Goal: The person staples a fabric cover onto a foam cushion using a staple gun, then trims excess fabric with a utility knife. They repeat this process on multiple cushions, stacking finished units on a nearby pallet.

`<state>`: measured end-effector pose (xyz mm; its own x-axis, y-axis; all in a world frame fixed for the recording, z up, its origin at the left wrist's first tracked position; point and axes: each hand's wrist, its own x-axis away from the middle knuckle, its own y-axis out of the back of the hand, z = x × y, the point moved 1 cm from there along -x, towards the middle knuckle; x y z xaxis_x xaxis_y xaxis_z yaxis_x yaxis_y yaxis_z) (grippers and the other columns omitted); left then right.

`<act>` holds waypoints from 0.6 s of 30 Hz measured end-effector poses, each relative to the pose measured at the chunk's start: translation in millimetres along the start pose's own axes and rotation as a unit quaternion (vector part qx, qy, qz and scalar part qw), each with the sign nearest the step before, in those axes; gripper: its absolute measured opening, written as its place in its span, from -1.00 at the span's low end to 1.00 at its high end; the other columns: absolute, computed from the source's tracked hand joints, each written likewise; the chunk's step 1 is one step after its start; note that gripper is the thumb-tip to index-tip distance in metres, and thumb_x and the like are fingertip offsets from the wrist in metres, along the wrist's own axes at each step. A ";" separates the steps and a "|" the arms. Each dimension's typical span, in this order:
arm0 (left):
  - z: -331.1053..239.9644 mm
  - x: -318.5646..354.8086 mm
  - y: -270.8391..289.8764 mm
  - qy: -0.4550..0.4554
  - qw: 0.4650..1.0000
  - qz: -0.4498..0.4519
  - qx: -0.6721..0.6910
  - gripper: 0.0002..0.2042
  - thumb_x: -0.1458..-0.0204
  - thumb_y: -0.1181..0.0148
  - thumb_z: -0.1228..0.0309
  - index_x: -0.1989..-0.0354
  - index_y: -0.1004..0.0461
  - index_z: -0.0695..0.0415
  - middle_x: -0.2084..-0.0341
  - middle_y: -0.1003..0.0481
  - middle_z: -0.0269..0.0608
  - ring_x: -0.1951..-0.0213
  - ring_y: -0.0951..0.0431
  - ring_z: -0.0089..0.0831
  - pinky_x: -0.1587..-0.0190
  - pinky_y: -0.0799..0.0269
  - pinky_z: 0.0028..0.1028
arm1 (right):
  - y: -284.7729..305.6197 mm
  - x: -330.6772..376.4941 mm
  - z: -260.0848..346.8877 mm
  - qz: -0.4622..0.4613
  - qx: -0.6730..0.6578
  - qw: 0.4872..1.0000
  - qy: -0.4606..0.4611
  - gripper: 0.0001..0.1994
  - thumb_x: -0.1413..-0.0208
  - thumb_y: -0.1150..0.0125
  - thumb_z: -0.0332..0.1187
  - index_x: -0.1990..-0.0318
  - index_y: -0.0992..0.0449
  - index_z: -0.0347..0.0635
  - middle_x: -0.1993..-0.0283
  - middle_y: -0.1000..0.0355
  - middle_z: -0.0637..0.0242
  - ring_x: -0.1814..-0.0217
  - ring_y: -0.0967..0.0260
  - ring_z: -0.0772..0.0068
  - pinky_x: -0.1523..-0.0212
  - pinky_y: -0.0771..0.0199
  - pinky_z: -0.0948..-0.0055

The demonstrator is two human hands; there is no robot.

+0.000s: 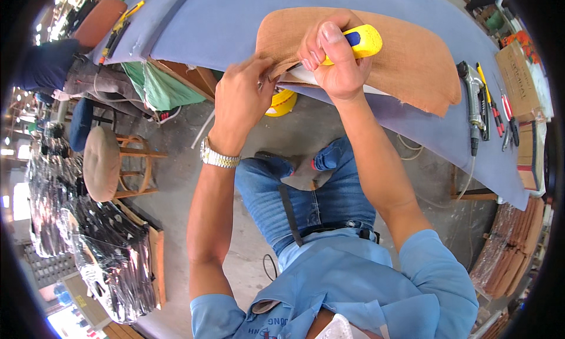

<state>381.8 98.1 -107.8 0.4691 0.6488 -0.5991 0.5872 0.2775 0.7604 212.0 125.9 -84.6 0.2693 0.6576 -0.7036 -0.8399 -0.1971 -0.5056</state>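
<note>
A tan fabric-covered panel [406, 56] lies over the near edge of a blue-covered worktable [223, 21]. My right hand [332, 59] grips a yellow utility knife [359, 41] with a blue slider, held against the panel's near edge where a white underside shows. My left hand [241, 97], a metal watch on its wrist, pinches the fabric edge just left of the knife. The blade tip is hidden between my hands.
An air tool [472, 103], pens and pliers [509, 124] lie on the table at right, beside cardboard boxes [518, 68]. A round stool [103, 162] stands left. Plastic-wrapped dark parts [106, 245] are stacked lower left. A yellow object [282, 103] sits under the table.
</note>
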 end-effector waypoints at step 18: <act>19.5 -19.1 -40.1 0.179 0.961 -0.042 0.205 -0.86 -0.05 -0.39 0.47 0.30 -0.58 0.26 0.06 -0.68 -0.13 0.30 -0.72 -0.36 0.21 -0.61 -0.42 | -2.5 -15.0 -16.6 0.002 0.025 0.998 -0.049 -0.77 -0.22 -0.27 -0.44 0.49 -0.44 -0.21 0.66 -0.33 0.48 0.66 -0.18 0.75 0.64 -0.17 0.61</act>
<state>362.2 60.7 -131.7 0.1937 0.8591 -0.4737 0.8583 0.0855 0.5060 217.9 104.4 -81.0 0.2198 0.7251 -0.6526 -0.8644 -0.1653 -0.4748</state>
